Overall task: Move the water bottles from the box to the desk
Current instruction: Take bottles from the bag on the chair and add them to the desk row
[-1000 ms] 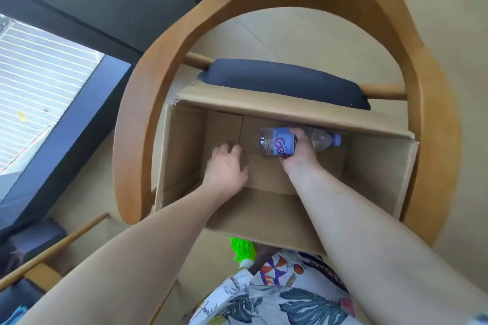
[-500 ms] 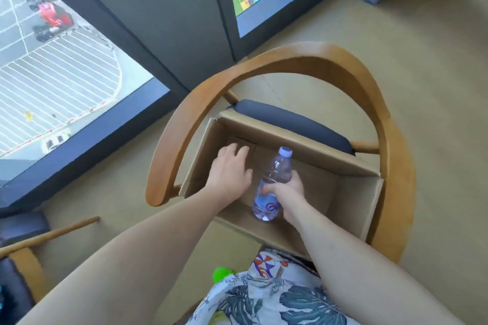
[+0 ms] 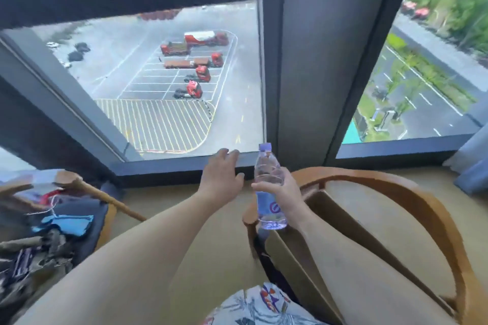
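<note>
We hold the water bottle [image 3: 269, 187] upright in mid-air, our right hand [image 3: 286, 191] wrapped round its middle, above the cardboard box [image 3: 340, 221] on the wooden chair [image 3: 412, 192] at four o'clock, while our left hand [image 3: 221, 178] hovers empty, fingers relaxed, at nine o'clock.

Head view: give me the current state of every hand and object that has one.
water bottle: upright, capped, held clear of the box
right hand: grips the bottle's middle
left hand: fingers straight, holds nothing
cardboard box: open, on the wooden chair, inside mostly hidden
</note>
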Available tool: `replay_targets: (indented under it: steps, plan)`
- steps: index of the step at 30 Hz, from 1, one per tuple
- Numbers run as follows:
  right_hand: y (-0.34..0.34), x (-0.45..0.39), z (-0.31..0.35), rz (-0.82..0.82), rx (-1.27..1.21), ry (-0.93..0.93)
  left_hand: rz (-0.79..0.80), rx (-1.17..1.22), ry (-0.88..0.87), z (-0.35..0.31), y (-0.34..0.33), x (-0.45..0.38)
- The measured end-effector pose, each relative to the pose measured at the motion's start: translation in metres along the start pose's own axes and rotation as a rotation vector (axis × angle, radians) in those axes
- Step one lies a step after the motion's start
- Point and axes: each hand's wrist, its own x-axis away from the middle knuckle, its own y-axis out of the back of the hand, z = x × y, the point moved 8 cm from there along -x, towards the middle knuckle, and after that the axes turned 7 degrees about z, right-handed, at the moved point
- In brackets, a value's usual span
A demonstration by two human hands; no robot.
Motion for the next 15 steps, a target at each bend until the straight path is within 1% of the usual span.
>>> replay_targets:
  steps: [3, 6, 10, 15]
  plan:
    - [-0.093, 0.008, 0.036, 0.152, 0.087, 0.081, -0.120, 0.024, 0.134, 0.072, 0.059, 0.047]
    - [-0.184, 0.027, 0.054, 0.270, 0.150, 0.145, -0.238, 0.047, 0.271, 0.144, 0.106, 0.109]
    - [-0.300, 0.072, 0.053, 0.450, 0.247, 0.195, -0.361, 0.070, 0.497, 0.242, 0.145, 0.213]
    - [-0.433, 0.141, 0.032, 0.660, 0.343, 0.250, -0.467, 0.083, 0.722, 0.340, 0.166, 0.351]
